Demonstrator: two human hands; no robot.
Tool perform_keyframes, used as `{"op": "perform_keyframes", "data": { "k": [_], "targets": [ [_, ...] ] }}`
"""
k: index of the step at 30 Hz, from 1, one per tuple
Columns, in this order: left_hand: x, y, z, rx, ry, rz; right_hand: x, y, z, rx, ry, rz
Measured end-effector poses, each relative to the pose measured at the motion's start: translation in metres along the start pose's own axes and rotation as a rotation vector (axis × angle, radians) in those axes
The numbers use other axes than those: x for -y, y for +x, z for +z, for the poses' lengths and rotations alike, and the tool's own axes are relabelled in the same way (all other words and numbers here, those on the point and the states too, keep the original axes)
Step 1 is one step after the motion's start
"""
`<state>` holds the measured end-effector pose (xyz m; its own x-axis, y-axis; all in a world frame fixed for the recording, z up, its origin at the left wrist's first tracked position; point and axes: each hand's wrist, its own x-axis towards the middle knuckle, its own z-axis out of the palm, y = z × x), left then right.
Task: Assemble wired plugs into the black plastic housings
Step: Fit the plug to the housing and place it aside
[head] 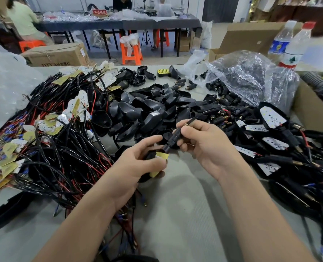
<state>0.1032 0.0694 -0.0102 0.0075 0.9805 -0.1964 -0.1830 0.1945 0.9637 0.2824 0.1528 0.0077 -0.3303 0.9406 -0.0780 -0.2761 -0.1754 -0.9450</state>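
So the wired plug (173, 139) sits dead centre, just above the counter (175, 205), bridging both hands. The right hand (204, 146) pinches its black barrel between thumb and fingers, with the thin wire (200, 115) looping off up and to the right. The left hand (138, 163) is curled around a black housing (149, 157) with a yellowish board (161, 156) poking out. The plug's lower end meets that housing. Can't tell if it's actually seated yet.

My guess on handling: it's all light stuff. The housing looks like rigid plastic, probably a bit slick. The plug is small and stiff, and the wire is floppy and will snag on anything. I'd hold the barrel, not the wire, and keep fingers off the board.

Room-wise, the only bare counter is close to the body. A heap of empty housings (147, 108) sits just behind the hands, a tangled harness pile (62, 148) on the left, finished units (274, 118) on the right.
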Motion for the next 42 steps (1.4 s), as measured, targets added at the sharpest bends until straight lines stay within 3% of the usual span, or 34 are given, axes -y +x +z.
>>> {"op": "perform_keyframes", "data": {
  "k": [4, 36, 42],
  "targets": [
    [0.001, -0.001, -0.003, -0.043, 0.159, 0.076, -0.002, 0.001, 0.001, -0.016, 0.01, -0.036],
    [0.003, -0.003, 0.006, -0.098, 0.155, 0.258, 0.002, -0.005, -0.012, 0.143, -0.049, -0.041],
    [0.004, 0.001, 0.011, -0.35, 0.069, 0.272, -0.003, -0.002, -0.001, 0.027, -0.088, -0.068]
  ]
}}
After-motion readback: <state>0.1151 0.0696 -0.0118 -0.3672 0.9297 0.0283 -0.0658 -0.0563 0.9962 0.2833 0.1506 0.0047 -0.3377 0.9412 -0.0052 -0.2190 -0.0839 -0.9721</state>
